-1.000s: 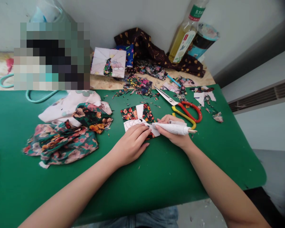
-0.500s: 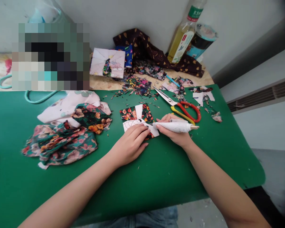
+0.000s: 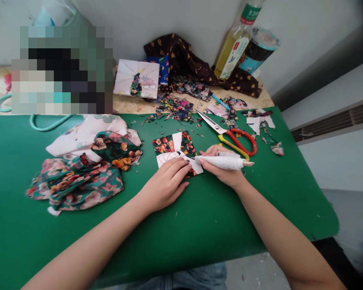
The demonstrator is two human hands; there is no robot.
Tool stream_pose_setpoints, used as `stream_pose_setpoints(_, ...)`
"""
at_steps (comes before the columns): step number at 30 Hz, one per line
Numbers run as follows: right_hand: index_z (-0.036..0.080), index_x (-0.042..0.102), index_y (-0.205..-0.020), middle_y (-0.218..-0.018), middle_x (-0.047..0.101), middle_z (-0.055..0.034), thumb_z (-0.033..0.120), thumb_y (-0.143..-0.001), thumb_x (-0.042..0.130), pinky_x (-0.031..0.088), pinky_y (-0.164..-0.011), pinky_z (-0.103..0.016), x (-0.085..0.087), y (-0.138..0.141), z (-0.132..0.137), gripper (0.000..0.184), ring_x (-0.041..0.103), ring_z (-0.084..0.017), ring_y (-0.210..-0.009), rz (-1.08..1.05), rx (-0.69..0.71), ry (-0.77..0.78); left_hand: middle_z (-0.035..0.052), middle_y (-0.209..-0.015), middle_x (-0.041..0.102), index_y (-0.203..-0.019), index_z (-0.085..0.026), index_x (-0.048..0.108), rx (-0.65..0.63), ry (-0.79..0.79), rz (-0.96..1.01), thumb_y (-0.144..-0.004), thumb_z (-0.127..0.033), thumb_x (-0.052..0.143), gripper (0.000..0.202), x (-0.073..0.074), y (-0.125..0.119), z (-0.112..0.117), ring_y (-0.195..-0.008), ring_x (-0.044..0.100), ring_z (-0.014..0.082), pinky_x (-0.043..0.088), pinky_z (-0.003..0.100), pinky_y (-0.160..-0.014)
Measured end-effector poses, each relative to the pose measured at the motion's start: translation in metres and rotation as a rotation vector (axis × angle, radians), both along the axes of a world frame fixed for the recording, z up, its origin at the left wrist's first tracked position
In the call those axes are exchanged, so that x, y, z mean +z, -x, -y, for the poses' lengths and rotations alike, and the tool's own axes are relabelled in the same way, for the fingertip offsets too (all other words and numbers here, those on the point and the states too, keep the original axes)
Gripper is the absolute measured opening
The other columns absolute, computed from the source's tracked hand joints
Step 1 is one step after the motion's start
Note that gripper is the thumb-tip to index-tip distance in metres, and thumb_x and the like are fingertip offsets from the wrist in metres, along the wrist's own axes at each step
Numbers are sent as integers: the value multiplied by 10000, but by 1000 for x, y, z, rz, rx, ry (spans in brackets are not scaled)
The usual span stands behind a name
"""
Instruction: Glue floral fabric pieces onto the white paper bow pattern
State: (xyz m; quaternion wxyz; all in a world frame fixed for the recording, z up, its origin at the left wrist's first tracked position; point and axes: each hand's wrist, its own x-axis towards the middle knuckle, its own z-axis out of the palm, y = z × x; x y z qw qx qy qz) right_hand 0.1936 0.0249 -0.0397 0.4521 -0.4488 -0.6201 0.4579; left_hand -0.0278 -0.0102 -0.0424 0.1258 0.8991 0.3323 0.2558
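Observation:
A small square block [image 3: 175, 148] of white foam and dark floral fabric pieces lies on the green table [image 3: 199, 225]. My left hand [image 3: 166, 183] rests on its near edge, fingers stretched flat and pressing it down. My right hand [image 3: 222, 169] is closed round a stick wrapped in white cloth [image 3: 222, 162], whose tip touches the block's right side.
Red and yellow scissors [image 3: 230, 137] lie just behind my right hand. A heap of floral fabric [image 3: 84, 169] sits to the left. Fabric scraps [image 3: 178, 106], a pale finished block [image 3: 137, 78], dark cloth [image 3: 193, 60] and an oil bottle [image 3: 234, 44] stand at the back.

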Motion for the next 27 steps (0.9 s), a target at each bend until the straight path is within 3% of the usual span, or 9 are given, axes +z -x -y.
stream_pose_setpoints(11,217,544,-614,-697,623,0,232,-756,756,587,-806,-390,7,2,-1,256,631,-158,-675,109,10,-41,209,-1263,594,-1308,-70,469,6,-11,2,-930,-217,541,412,-2,-1,-1,-1212,553,318,513,512,-1016)
stream_pose_setpoints(27,227,535,-640,-720,599,17,279,-769,767,579,-918,-412,1,-2,0,271,615,-143,-712,-8,-3,25,214,-1275,590,-1343,-92,446,-2,9,9,-932,-201,524,433,-1,0,-1,-1234,546,316,506,519,-1017)
